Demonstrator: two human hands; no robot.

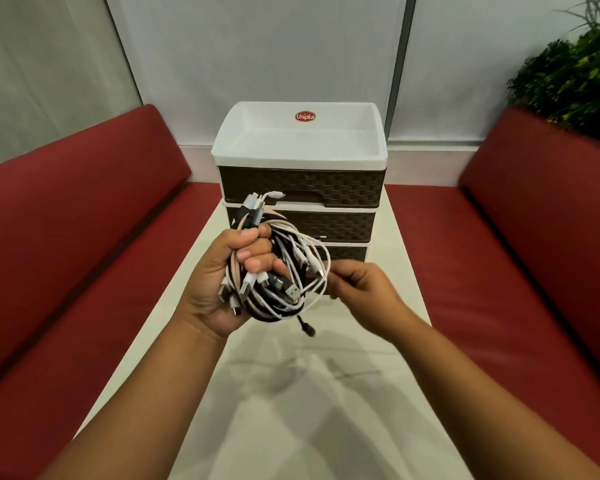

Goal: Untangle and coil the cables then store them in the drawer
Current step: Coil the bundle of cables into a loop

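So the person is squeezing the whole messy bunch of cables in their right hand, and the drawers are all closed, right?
Not quite: the left hand grips the cable bundle; the right hand only pinches a white loop at its edge. The head view shows this. The drawer unit does look closed.

Glossy plastic drawers (pixel 297 183) (woven-look fronts)

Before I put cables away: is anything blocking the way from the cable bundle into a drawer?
Yes. All three drawers look closed, so the fronts block entry. The left hand grips the cable bundle; the right hand pinches a white loop.
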